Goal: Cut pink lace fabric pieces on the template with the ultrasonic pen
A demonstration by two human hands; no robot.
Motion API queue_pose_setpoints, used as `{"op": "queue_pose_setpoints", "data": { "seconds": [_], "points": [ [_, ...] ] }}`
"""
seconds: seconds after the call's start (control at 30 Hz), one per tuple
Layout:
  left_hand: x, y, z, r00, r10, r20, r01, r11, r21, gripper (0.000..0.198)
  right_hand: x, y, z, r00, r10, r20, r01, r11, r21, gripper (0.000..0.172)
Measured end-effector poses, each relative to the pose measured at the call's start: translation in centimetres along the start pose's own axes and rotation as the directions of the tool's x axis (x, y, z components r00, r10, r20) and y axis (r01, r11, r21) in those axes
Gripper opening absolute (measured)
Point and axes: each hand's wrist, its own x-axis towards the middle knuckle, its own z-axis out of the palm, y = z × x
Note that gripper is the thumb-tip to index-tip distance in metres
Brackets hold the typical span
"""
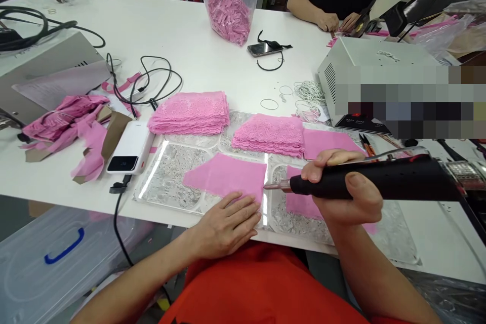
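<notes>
From the pink sheet [228, 174] as the clock's centre: one white power bank [137, 139] lies between nine and ten o'clock, and the first of two lace stacks [188, 114] at eleven. At six, the one left hand [230, 225] lies flat over the sheet's near edge, fingers extended, pinching nothing. One bag of pink scraps [231, 12] stands at twelve. The second stack [268, 134] sits between one and two. At three, the right hand [353, 197] grips one black tool [387, 177], its tip at the sheet's edge; I cannot tell whether they touch.
</notes>
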Motion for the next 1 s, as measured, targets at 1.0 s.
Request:
{"op": "queue_pose_setpoints", "data": {
  "seconds": [1.0],
  "points": [
    [4.0,1.4,1.1,0.999,-0.036,0.014,0.036,0.999,0.007,0.021,2.2,-2.2,-4.6,0.966,-0.158,-0.206,0.131,0.982,-0.138,0.015]
  ]
}}
